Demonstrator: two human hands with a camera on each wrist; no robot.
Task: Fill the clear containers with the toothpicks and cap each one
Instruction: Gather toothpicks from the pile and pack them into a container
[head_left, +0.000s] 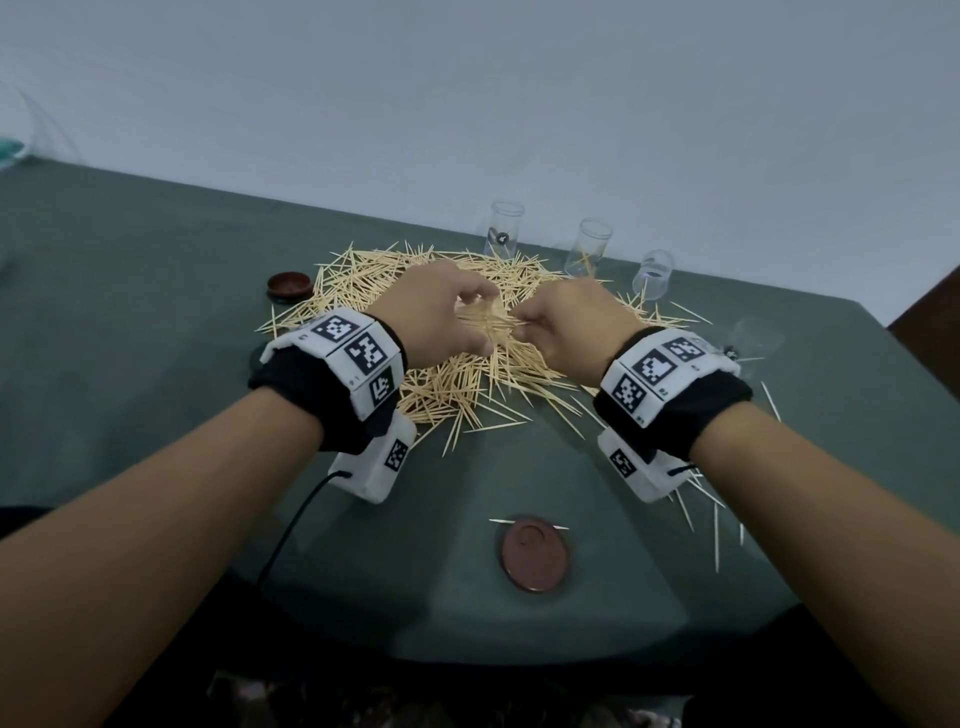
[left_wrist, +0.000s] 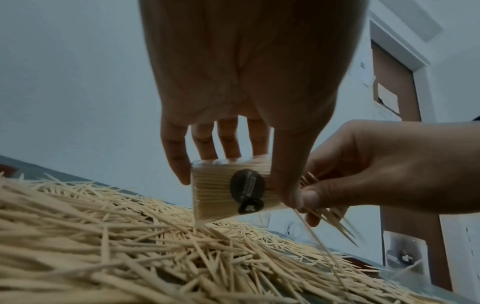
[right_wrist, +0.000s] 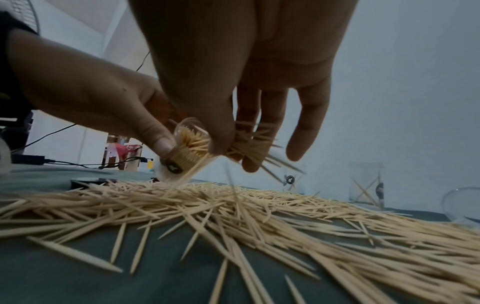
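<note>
The left hand (head_left: 441, 312) has its grip closed around a clear container (left_wrist: 233, 193), thumb on one side and fingers on the other, holding it tilted on its side just above the middle of the toothpick pile (head_left: 441, 374). This container is already packed with toothpicks (a dark round label shows on its wall), and its open mouth faces right toward the right hand (head_left: 566, 327). The right hand pinches a loose bundle of toothpicks (right_wrist: 249, 144) between thumb and fingers, their inner ends at the container's mouth and their outer tips fanning out to the right; the little finger stands out straight, clear of the bundle.

The pile spreads over the middle of the green bench (head_left: 156, 312), with strays scattered toward the near right. Along the far edge of the pile three more clear containers stand uncapped: one far centre (head_left: 505, 228), a second (head_left: 589, 248) to its right with a few toothpicks inside, and a third (head_left: 653, 273) further right, leaning. Another clear piece (head_left: 753, 338) lies at the right, too faint to tell apart. A brown cap (head_left: 289, 285) sits at the pile's left edge, and another brown cap (head_left: 534, 553) lies near, with a single toothpick at its far rim.
</note>
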